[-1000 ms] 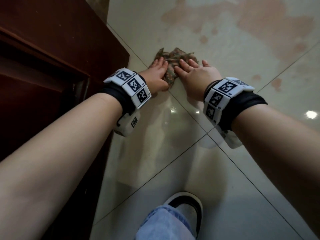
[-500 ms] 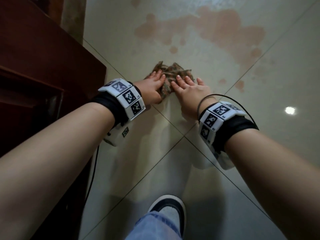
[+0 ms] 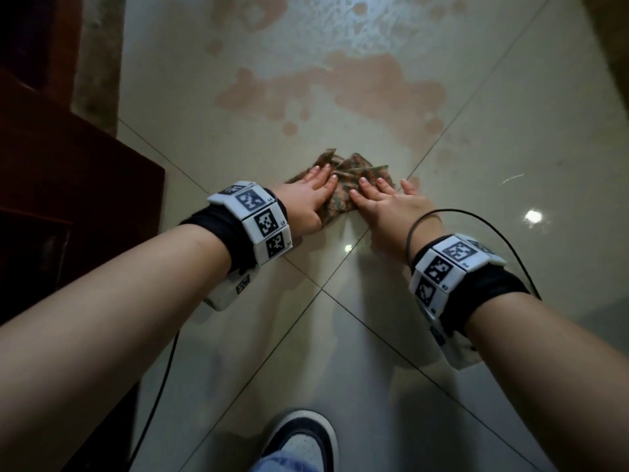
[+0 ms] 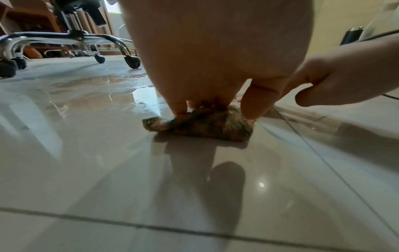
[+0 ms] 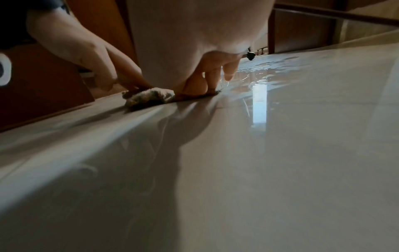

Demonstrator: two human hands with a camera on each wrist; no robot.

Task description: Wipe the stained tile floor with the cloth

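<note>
Hands: left hand (image 3: 306, 202), right hand (image 3: 391, 206) flat, fingers straight, pressing cloth (image 3: 343, 185) on floor (image 3: 374, 369).

Cloth (image 3: 343, 185): mottled green-brown, camouflage-like pattern. Tile floor (image 3: 374, 335): glossy pale beige, dark grout lines. Stain (image 3: 367, 86), 12 o'clock of cloth: pinkish-brown blotches. Wrist bands (image 3: 258, 219): white blocks with black square markers over black fabric. Cabinet (image 3: 68, 172), 9 o'clock: dark red-brown. Shoe (image 3: 303, 437): black and white.

Glossy, smooth tile floor (image 3: 357, 386) mirrors the lamps; the stain (image 3: 367, 86) on it lies wet and shiny. The cloth (image 3: 343, 189) is rough, nubby fabric; the cabinet (image 3: 85, 185) dark wood.
</note>
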